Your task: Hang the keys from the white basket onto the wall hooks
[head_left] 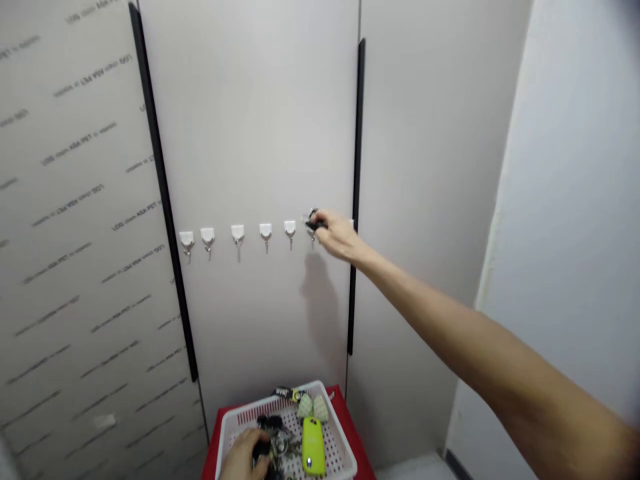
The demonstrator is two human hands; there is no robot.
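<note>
My right hand (333,233) is stretched out to the panel, its fingers pinched on a small black object in front of a white adhesive hook (311,233). Whether the object touches the hook is hard to see. Down in the white plastic basket (345,448), my left hand (245,457) curls its fingers round a black object (261,450), partly hidden by the fingers. Beside it lie a tangle of metal keys and rings (285,445), a bright yellow-green key case (313,447), a checked bow (313,407) and a black strap with white letters (284,393).
Several more white hooks (237,232) run in a row to the left on the pale panel (250,133). Long black handles (163,180) edge the panel. The basket stands on a red surface (356,440). A white wall (570,200) rises at the right.
</note>
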